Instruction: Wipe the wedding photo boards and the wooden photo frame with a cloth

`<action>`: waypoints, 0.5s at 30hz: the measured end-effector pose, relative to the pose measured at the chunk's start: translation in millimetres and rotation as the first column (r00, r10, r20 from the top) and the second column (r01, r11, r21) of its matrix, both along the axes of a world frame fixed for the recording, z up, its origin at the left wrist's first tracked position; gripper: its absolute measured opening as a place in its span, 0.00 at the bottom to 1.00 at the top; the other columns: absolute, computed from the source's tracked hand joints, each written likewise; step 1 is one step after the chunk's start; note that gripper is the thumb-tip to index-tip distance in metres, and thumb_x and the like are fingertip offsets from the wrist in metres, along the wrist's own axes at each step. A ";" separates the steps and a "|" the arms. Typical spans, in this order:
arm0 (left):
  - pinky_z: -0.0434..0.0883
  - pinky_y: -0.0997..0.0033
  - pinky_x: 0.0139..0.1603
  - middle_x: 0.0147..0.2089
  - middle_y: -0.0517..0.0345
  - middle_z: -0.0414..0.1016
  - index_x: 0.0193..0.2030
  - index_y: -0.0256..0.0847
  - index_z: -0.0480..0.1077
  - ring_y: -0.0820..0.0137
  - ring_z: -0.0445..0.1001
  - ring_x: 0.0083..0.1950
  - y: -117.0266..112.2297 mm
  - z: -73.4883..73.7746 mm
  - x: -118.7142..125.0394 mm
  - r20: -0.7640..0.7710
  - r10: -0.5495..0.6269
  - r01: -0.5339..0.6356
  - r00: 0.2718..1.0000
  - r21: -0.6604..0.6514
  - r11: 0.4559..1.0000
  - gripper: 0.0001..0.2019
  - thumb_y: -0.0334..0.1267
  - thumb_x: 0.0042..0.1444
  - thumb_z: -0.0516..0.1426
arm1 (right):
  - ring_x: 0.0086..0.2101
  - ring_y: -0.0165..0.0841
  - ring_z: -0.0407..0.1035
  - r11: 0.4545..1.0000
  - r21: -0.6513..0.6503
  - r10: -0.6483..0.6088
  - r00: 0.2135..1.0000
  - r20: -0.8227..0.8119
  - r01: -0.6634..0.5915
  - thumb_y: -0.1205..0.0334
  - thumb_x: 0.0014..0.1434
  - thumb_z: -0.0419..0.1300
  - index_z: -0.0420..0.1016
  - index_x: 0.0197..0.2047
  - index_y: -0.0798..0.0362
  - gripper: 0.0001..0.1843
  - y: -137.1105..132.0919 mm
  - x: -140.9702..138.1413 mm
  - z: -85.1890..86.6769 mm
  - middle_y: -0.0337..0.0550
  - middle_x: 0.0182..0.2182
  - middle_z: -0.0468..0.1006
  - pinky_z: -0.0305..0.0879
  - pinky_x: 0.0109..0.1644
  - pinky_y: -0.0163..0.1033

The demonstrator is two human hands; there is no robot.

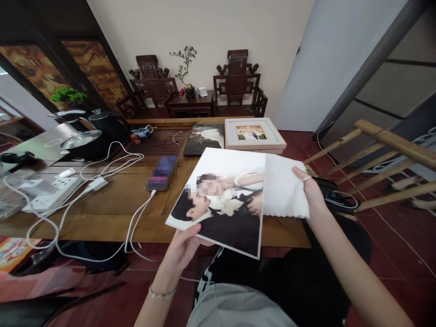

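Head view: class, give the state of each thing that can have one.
Photo panel: tilted, image up, gripped by left hand
White cloth: gripped by right hand, beside panel
Phone: cable plugged in
Framed picture: lying face up
Dark photo: lying flat
Pot: lid on

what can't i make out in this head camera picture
Head view:
Left hand: most fingers hidden behind the rectangular white-edged photo panel.
Right hand: most fingers hidden behind the white cloth-like sheet.
Dark rectangular phone: screen blurred by pixelation.
Tan wooden slatted frame: cut off by the right edge.
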State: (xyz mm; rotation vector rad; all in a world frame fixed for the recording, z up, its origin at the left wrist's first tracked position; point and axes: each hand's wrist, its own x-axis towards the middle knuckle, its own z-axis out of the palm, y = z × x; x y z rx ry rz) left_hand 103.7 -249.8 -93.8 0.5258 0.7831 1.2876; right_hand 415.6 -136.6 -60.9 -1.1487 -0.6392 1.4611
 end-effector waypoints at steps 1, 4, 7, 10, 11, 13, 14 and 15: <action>0.82 0.68 0.27 0.37 0.52 0.84 0.43 0.36 0.78 0.60 0.82 0.31 0.8 2.1 -3.5 0.003 0.028 -0.028 1.000 -0.008 1.000 0.15 0.27 0.46 0.67 | 0.45 0.49 0.78 1.000 -0.030 -0.004 1.000 0.022 0.004 0.49 0.59 0.56 0.78 0.45 0.54 0.20 3.4 6.9 -6.2 0.53 0.39 0.84 0.76 0.50 0.53; 0.83 0.66 0.30 0.42 0.51 0.84 0.45 0.36 0.79 0.57 0.83 0.36 3.3 4.3 -13.5 0.011 0.083 -0.082 0.997 -0.022 0.996 0.17 0.26 0.46 0.66 | 0.42 0.46 0.79 0.996 -0.089 0.016 0.992 0.126 -0.004 0.55 0.58 0.60 0.78 0.42 0.55 0.14 13.2 23.6 -27.0 0.53 0.37 0.84 0.77 0.49 0.48; 0.83 0.68 0.29 0.41 0.51 0.84 0.49 0.36 0.78 0.58 0.83 0.35 5.5 3.7 -20.8 0.003 0.150 -0.150 0.989 -0.023 0.988 0.20 0.24 0.46 0.65 | 0.37 0.42 0.80 0.996 -0.074 0.059 0.972 0.229 -0.043 0.60 0.55 0.66 0.78 0.41 0.55 0.11 26.0 34.9 -39.2 0.50 0.35 0.84 0.77 0.45 0.42; 0.83 0.68 0.30 0.41 0.52 0.84 0.56 0.39 0.75 0.59 0.83 0.35 7.6 4.1 -24.5 -0.013 0.222 -0.222 0.975 -0.019 0.975 0.26 0.23 0.47 0.63 | 0.31 0.39 0.79 0.989 -0.083 0.143 0.956 0.258 -0.126 0.57 0.57 0.64 0.79 0.38 0.57 0.11 43.4 38.3 -40.3 0.51 0.32 0.84 0.77 0.39 0.40; 0.83 0.67 0.31 0.42 0.52 0.84 0.58 0.40 0.73 0.59 0.83 0.36 8.2 4.4 -25.3 -0.015 0.239 -0.240 0.971 -0.017 0.971 0.28 0.23 0.48 0.63 | 0.30 0.38 0.79 0.985 -0.082 0.166 0.950 0.263 -0.150 0.56 0.59 0.63 0.79 0.37 0.58 0.13 49.2 37.4 -39.2 0.52 0.31 0.83 0.76 0.38 0.41; 0.83 0.66 0.33 0.44 0.51 0.84 0.61 0.41 0.71 0.59 0.83 0.36 9.2 4.7 -26.9 -0.015 0.251 -0.251 0.968 -0.015 0.968 0.30 0.23 0.49 0.62 | 0.31 0.38 0.78 0.984 -0.059 0.178 0.944 0.278 -0.168 0.54 0.57 0.63 0.79 0.37 0.59 0.14 58.7 33.8 -35.9 0.52 0.32 0.83 0.75 0.39 0.42; 0.83 0.67 0.33 0.44 0.51 0.84 0.62 0.41 0.70 0.60 0.83 0.36 9.5 4.8 -27.8 -0.012 0.251 -0.251 0.968 -0.012 0.968 0.30 0.23 0.50 0.62 | 0.33 0.39 0.78 0.985 -0.028 0.169 0.932 0.322 -0.169 0.54 0.55 0.65 0.79 0.37 0.58 0.14 61.5 31.8 -33.5 0.51 0.33 0.83 0.75 0.41 0.43; 0.83 0.68 0.33 0.44 0.51 0.84 0.62 0.41 0.70 0.60 0.83 0.36 9.7 4.9 -28.7 -0.009 0.250 -0.250 0.968 -0.006 0.968 0.31 0.23 0.50 0.61 | 0.35 0.40 0.78 0.986 0.018 0.145 0.903 0.405 -0.167 0.55 0.51 0.68 0.78 0.38 0.57 0.15 62.5 30.1 -30.4 0.51 0.35 0.83 0.75 0.43 0.46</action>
